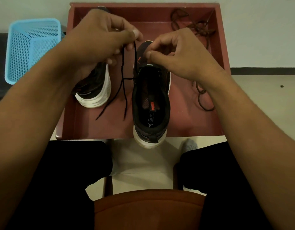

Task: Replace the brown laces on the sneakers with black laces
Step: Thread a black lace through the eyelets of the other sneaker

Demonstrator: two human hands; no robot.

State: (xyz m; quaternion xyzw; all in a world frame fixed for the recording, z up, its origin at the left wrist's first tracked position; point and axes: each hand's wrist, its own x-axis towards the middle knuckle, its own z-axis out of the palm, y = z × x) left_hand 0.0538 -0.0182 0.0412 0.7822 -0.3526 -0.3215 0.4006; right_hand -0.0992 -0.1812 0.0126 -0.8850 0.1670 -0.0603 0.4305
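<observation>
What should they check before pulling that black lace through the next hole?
1. Left hand pinches the black lace: ok.
2. Right hand pinches the near sneaker at its front: ok.
3. Lace ends lie loose on the tray, not trapped: ok.
4. Brown laces lie aside, off this sneaker: ok.
5. Next eyelet located: cannot tell, fingers hide it.
6. Other sneaker relaced: cannot tell, the left hand covers it.
</observation>
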